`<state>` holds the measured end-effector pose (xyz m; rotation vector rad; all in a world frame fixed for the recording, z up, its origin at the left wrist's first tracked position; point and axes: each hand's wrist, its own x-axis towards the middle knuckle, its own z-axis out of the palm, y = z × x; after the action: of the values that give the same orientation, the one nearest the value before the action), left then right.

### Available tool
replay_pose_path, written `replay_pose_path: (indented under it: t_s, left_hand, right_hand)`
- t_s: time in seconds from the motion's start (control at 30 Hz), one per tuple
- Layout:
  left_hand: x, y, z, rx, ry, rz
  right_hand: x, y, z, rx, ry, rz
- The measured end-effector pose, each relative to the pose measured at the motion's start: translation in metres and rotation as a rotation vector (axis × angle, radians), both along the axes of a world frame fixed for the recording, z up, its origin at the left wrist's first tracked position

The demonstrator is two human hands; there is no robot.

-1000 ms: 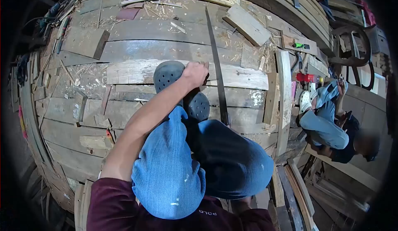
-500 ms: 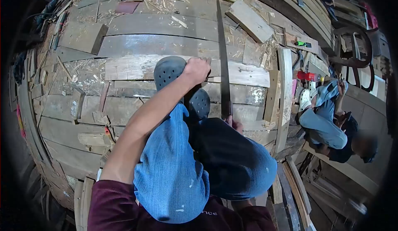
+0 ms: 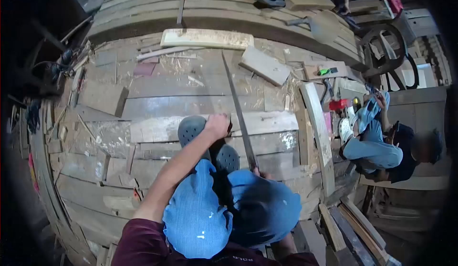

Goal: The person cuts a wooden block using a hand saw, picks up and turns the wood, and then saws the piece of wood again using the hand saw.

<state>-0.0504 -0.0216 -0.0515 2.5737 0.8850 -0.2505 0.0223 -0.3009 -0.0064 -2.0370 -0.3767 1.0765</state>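
A pale wooden plank (image 3: pixel 157 128) lies across the floor boards, with a dark clog (image 3: pixel 192 128) resting on it. My left hand (image 3: pixel 218 125) is closed at the plank beside the clog, its fingers bent down over the wood and partly hidden. Across the plank, to the right of that hand, runs the long dark blade of a saw (image 3: pixel 238 108), its far tip pointing away. My right hand (image 3: pixel 263 174) is closed around the near end of the saw. The handle and most of that hand are hidden behind my right knee.
A thick wood block (image 3: pixel 265 65) and a pale board (image 3: pixel 207 39) lie beyond the blade, among shavings. Another block (image 3: pixel 102 96) sits at left. Stacked beams (image 3: pixel 143 10) border the far side. A seated person (image 3: pixel 372 146) is at right, near a red tool (image 3: pixel 338 104).
My view has tilted up, so the far beams and another foot now show. The saw now slants, its tip farther left. Both hands keep their hold.
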Motion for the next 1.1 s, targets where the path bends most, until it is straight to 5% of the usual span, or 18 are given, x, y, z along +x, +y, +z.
replay_pose_path:
  t_s: [0.33, 0.47, 0.53, 0.6, 0.63, 0.73, 0.93, 1.1]
  left_hand:
    - [-0.028, -0.02, 0.011, 0.17, -0.017, -0.2]
    - [-0.035, -0.021, 0.046, 0.083, 0.152, -0.314]
    - [-0.026, -0.037, 0.104, 0.117, 0.277, -0.402]
    - [-0.039, -0.019, 0.048, 0.371, -0.049, -0.437]
    - [-0.024, -0.032, 0.09, 0.268, 0.243, -0.351]
    - [-0.023, -0.012, 0.064, 0.241, 0.186, -0.353]
    - [-0.003, 0.002, 0.058, 0.312, 0.315, -0.327]
    - [0.015, 0.008, 0.049, 0.329, 0.369, -0.351]
  right_hand:
    - [0.013, -0.002, -0.024, 0.159, 0.022, 0.158]
    - [0.019, -0.015, -0.043, 0.451, -0.09, 0.207]
    - [0.023, -0.012, -0.056, 0.611, -0.176, 0.222]
    - [0.03, -0.013, -0.062, 0.398, -0.147, 0.305]
    - [0.035, -0.013, -0.058, 0.188, -0.104, 0.409]
    - [0.033, -0.012, -0.03, 0.169, -0.12, 0.386]
    - [0.038, -0.007, -0.064, 0.32, -0.135, 0.35]
    - [0.036, -0.004, -0.01, 0.207, -0.141, 0.368]
